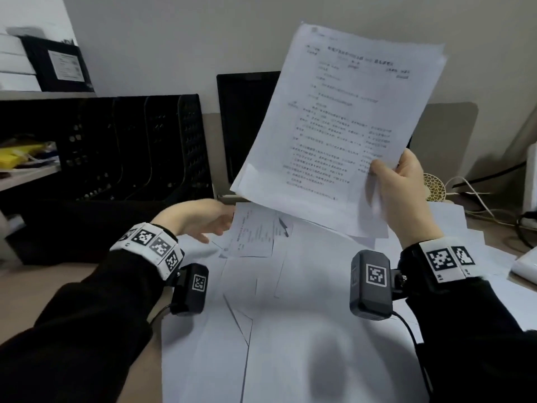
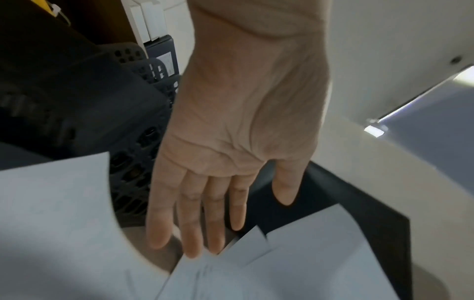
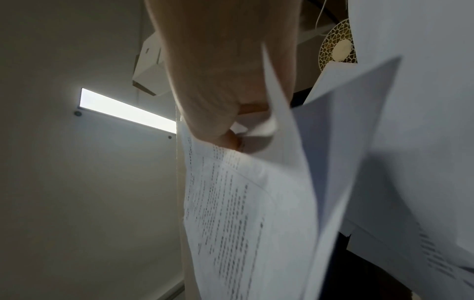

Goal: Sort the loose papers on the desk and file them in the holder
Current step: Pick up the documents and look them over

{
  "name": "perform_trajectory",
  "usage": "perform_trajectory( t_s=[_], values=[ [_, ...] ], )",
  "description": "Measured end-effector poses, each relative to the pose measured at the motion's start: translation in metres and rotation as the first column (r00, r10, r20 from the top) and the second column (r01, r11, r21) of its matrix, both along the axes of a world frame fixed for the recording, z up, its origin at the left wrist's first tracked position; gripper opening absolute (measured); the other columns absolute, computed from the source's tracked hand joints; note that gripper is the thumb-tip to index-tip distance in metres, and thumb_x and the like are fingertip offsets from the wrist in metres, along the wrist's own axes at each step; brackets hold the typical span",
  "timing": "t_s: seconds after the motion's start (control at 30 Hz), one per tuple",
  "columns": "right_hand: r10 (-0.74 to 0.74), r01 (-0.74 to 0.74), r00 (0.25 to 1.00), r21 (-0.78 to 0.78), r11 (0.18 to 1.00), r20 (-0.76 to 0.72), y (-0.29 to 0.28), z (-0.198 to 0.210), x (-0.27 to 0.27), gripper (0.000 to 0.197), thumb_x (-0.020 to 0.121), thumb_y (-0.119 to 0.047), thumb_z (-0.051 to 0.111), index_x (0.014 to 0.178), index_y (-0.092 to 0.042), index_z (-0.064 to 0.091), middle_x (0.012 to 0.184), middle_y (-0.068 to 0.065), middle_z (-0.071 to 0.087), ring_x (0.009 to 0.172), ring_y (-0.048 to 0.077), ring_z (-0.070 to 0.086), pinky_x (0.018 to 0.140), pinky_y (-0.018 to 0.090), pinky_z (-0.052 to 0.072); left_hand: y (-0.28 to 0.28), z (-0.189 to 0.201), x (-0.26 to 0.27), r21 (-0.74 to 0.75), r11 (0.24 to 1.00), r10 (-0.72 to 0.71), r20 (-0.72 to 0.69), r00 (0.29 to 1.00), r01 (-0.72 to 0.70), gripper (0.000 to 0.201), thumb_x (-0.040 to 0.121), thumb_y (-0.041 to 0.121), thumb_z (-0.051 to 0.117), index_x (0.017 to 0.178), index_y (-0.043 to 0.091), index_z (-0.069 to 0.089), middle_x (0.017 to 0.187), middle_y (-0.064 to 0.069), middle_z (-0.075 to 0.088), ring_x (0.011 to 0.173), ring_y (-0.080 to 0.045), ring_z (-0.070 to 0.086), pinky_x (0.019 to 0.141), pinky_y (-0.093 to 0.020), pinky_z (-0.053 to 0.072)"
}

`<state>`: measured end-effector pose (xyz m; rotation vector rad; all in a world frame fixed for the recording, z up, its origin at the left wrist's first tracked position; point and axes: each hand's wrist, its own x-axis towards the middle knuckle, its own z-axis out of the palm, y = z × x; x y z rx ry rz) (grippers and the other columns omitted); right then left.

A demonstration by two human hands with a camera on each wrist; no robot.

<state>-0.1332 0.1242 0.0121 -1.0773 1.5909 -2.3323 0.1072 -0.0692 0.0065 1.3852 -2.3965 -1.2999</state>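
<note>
Head view: the right hand point(image 1: 404, 196) holds a sheaf of printed sheets point(image 1: 340, 120) raised off the table, thumb pinched over its lower corner. The left hand point(image 1: 200, 218), fingers loosely extended and holding nothing, hovers over loose papers point(image 1: 261, 301) covering the table point(image 1: 35, 289). The black perforated file holder point(image 1: 139, 146) stands at the table's far left edge.

Left wrist view: the left hand's point(image 2: 238, 132) straight fingers point(image 2: 189, 219) reach toward overlapping sheets point(image 2: 295, 263), beside the holder point(image 2: 133, 158).

Right wrist view: the right hand's point(image 3: 220, 85) grip clenches the printed sheets point(image 3: 243, 213).
</note>
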Motion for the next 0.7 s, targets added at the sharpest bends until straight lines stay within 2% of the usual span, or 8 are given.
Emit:
perform_trajectory(
  t_s=[0.1, 0.23, 0.37, 0.47, 0.53, 0.6, 0.67, 0.7],
  values=[
    [-0.064, 0.064, 0.997, -0.003, 0.998, 0.038, 0.003, -0.004, -0.006, 0.034, 0.091, 0.005, 0.047, 0.125, 0.005, 0.049, 0.114, 0.011, 0.065, 0.096, 0.014, 0.066, 0.074, 0.017, 0.052, -0.015, -0.023, -0.004, 0.011, 0.999, 0.045, 0.128, 0.991, -0.047, 0.048, 0.098, 0.045, 0.046, 0.135, 0.014, 0.047, 0.130, -0.003, 0.052, 0.116, -0.021, 0.054, 0.091, -0.042, 0.049],
    [-0.140, 0.140, 0.987, 0.005, 0.990, 0.079, 0.006, -0.003, -0.014, 0.034, 0.090, 0.001, 0.048, 0.124, 0.001, 0.050, 0.116, 0.011, 0.064, 0.101, 0.019, 0.064, 0.080, 0.022, 0.052, -0.024, -0.039, -0.019, 0.016, 0.996, 0.087, 0.131, 0.988, -0.090, 0.030, 0.097, 0.036, 0.051, 0.118, 0.014, 0.048, 0.095, -0.001, 0.046, 0.081, -0.017, 0.049, 0.074, -0.033, 0.048],
    [-0.166, 0.165, 0.982, 0.020, 0.986, 0.088, 0.006, -0.006, -0.019, 0.028, 0.089, 0.000, 0.048, 0.116, -0.005, 0.051, 0.109, 0.006, 0.063, 0.094, 0.016, 0.063, 0.075, 0.017, 0.051, -0.033, -0.044, -0.030, 0.042, 0.995, 0.084, 0.117, 0.990, -0.089, 0.026, 0.093, 0.031, 0.059, 0.110, 0.012, 0.055, 0.098, -0.004, 0.051, 0.070, -0.016, 0.048, 0.067, -0.031, 0.049],
    [-0.157, 0.155, 0.984, 0.031, 0.987, 0.080, 0.004, -0.009, -0.019, 0.026, 0.090, 0.001, 0.049, 0.114, -0.007, 0.051, 0.108, 0.006, 0.063, 0.095, 0.016, 0.063, 0.076, 0.019, 0.050, -0.040, -0.051, -0.039, 0.067, 0.990, 0.116, 0.125, 0.985, -0.125, 0.031, 0.082, 0.017, 0.074, 0.106, 0.007, 0.057, 0.101, -0.008, 0.054, 0.066, -0.017, 0.064, 0.064, -0.029, 0.053],
    [-0.131, 0.129, 0.989, 0.034, 0.991, 0.074, 0.003, -0.009, -0.018, 0.026, 0.090, 0.002, 0.049, 0.114, -0.007, 0.052, 0.106, 0.004, 0.065, 0.095, 0.015, 0.064, 0.078, 0.023, 0.051, -0.042, -0.053, -0.043, 0.040, 0.989, 0.139, 0.124, 0.982, -0.145, 0.029, 0.075, 0.007, 0.079, 0.093, 0.004, 0.056, 0.084, -0.008, 0.057, 0.055, -0.018, 0.064, 0.062, -0.028, 0.052],
    [-0.099, 0.096, 0.993, 0.050, 0.994, 0.059, 0.003, -0.010, -0.018, 0.028, 0.089, 0.002, 0.050, 0.115, -0.006, 0.054, 0.107, 0.004, 0.067, 0.098, 0.017, 0.066, 0.083, 0.029, 0.053, -0.043, -0.052, -0.045, 0.054, 0.991, 0.120, 0.101, 0.988, -0.126, 0.029, 0.073, 0.002, 0.079, 0.094, -0.003, 0.059, 0.082, -0.012, 0.065, 0.071, -0.024, 0.065, 0.069, -0.032, 0.050],
    [-0.070, 0.065, 0.997, 0.100, 0.993, 0.044, 0.003, -0.011, -0.017, 0.028, 0.090, 0.002, 0.049, 0.114, -0.008, 0.056, 0.105, 0.001, 0.068, 0.096, 0.016, 0.066, 0.083, 0.028, 0.054, -0.038, -0.047, -0.045, 0.100, 0.987, 0.122, 0.012, 0.992, -0.122, 0.027, 0.079, -0.005, 0.070, 0.105, -0.006, 0.062, 0.102, -0.016, 0.069, 0.093, -0.027, 0.066, 0.074, -0.031, 0.052],
    [-0.055, 0.049, 0.998, 0.124, 0.991, 0.042, 0.003, -0.012, -0.017, 0.028, 0.090, 0.003, 0.049, 0.114, -0.008, 0.056, 0.103, 0.000, 0.068, 0.094, 0.016, 0.066, 0.080, 0.027, 0.054, -0.035, -0.041, -0.044, 0.095, 0.986, 0.141, -0.054, 0.989, -0.135, 0.020, 0.083, -0.008, 0.063, 0.103, -0.005, 0.062, 0.103, -0.015, 0.068, 0.092, -0.026, 0.065, 0.071, -0.029, 0.053]
  ],
)
